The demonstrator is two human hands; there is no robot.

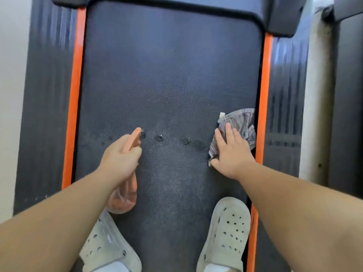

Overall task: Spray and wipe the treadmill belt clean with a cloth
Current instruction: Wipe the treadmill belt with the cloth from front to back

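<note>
The dark textured treadmill belt (pixel 169 75) runs away from me between two orange side strips. My left hand (pixel 120 157) grips an orange spray bottle (pixel 125 193), its nozzle aimed at the belt's middle. Several dark wet spots (pixel 159 138) lie in a row across the belt in front of the nozzle. My right hand (pixel 230 154) rests flat with spread fingers on a crumpled grey striped cloth (pixel 238 124), pressing it onto the belt at the right edge.
My feet in pale perforated clogs (pixel 228 230) stand on the near end of the belt. The black motor cover (pixel 172 2) closes the far end. Ribbed black side rails (pixel 47 95) flank the belt, with a white wall at the left.
</note>
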